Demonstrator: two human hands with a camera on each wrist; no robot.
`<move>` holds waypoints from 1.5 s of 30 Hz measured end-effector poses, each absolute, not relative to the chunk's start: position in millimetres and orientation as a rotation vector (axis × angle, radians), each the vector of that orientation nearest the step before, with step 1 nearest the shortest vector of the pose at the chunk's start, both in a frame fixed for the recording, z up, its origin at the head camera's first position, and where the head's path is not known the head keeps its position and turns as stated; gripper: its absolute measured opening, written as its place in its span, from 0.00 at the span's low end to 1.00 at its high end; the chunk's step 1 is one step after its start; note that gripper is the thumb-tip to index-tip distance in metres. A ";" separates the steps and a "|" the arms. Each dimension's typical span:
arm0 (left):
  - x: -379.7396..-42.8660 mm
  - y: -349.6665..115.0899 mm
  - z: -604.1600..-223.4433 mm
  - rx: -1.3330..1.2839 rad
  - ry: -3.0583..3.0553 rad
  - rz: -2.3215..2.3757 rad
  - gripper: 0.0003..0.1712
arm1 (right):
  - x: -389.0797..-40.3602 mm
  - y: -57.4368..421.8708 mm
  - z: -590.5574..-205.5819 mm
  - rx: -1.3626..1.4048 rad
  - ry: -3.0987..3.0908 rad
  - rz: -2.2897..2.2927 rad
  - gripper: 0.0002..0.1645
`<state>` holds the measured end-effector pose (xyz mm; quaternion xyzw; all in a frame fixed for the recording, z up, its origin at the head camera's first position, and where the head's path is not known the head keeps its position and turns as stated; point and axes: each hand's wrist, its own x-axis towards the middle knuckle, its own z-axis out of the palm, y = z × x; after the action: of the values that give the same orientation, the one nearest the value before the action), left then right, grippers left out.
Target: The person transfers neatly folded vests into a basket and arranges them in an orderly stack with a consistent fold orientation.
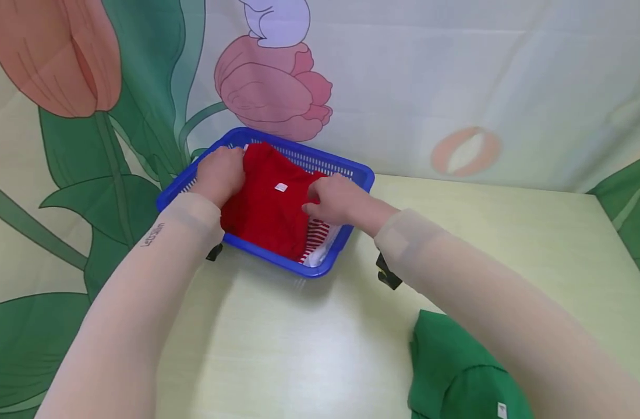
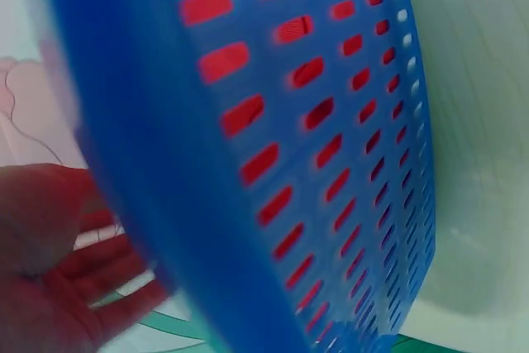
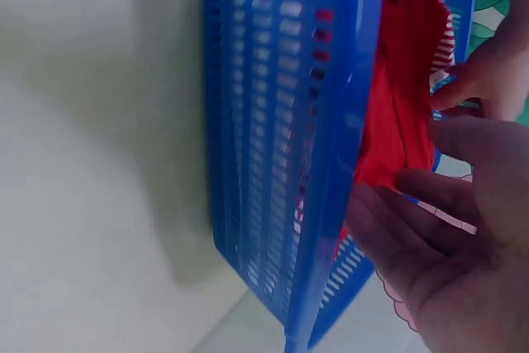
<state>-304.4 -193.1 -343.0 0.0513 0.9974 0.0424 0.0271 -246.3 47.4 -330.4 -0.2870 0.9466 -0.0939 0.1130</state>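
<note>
1. The red cloth (image 1: 269, 203) lay in the blue basket (image 1: 267, 255), which stood on the tabletop (image 1: 309, 349) with its long axis running left to right, the right end slanted nearer the person.
2. The cloth was between the two hands: rightward of the left hand (image 1: 222, 171) and leftward of the right hand (image 1: 336, 199). Each hand was at one of the basket's short ends, and neither was clearly nearer the cloth.
3. The right hand's fingers were fairly straight, thumb apart from them, tips at the cloth's edge; nothing looked clamped.
4. The left hand reached over the rim at its end. Its fingertips were out of sight behind the rim in the left wrist view, so whether they pinched cloth could not be told.
5. Striped cloth (image 1: 316, 233) and white cloth (image 1: 320, 255) showed at the basket's right end; the red cloth covered part of the striped one, and whatever else lay below was hidden.
6. A small label (image 1: 280, 187) sat on the red cloth, any print unreadable.
7. Green cloth (image 1: 456, 355) lay well apart on the tabletop, partly behind the right sleeve (image 1: 487, 302) and cut off by the head view's lower edge.
</note>
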 end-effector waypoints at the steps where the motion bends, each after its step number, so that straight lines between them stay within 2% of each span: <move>1: -305.4 -190.2 -343.0 0.204 3.089 0.113 0.21 | -247.7 48.3 -330.2 -0.863 2.806 -0.251 0.21; 5: -306.4 -179.3 -346.0 0.361 3.043 0.057 0.30 | -250.7 47.7 -334.7 -0.999 2.810 -0.178 0.24; 10: -305.0 -172.7 -351.1 0.364 2.932 0.020 0.37 | -251.0 40.5 -346.9 -1.120 2.677 -0.097 0.27; 19: -307.5 -178.9 -361.5 0.344 2.860 -0.018 0.37 | -251.1 35.8 -357.0 -1.103 2.563 0.168 0.21; 28: -307.8 -178.9 -363.0 0.268 2.814 0.046 0.39 | -250.7 45.0 -354.8 -1.085 2.561 0.105 0.22; 36: -292.8 -156.8 -335.3 0.434 2.902 0.109 0.39 | -244.6 102.5 -326.0 -1.158 2.675 -0.190 0.24; 45: -253.1 -114.4 -300.1 0.706 2.930 0.032 0.38 | -212.8 186.9 -305.4 -1.173 2.773 -0.366 0.26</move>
<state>-253.1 -114.4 -300.1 0.2337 0.9702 0.0107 0.0636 -212.8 186.9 -305.4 -0.3862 0.9129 -0.1205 0.0541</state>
